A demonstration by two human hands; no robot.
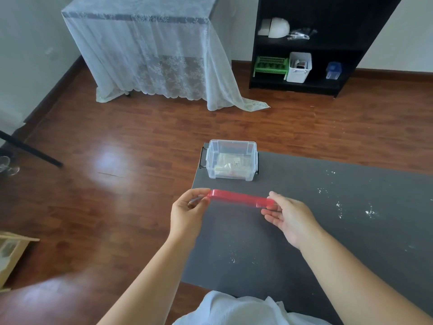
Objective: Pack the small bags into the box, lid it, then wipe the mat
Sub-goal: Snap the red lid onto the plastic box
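Note:
A clear plastic box [230,146] with black side latches stands open at the far left corner of the dark grey mat [304,219]. Small bags [228,164] lie inside it. I hold a red lid [241,198] flat in the air in front of the box, nearer to me. My left hand [187,212] pinches the lid's left end and my right hand [288,216] grips its right end. White crumbs [339,205] are scattered over the right part of the mat, and a few lie near its middle.
A white cloth [234,308] lies at the mat's near edge. Wooden floor surrounds the mat. A lace-covered table [150,52] and a black shelf [311,45] with bins stand at the back. A black pole [30,148] and a wooden item [11,252] are at the left.

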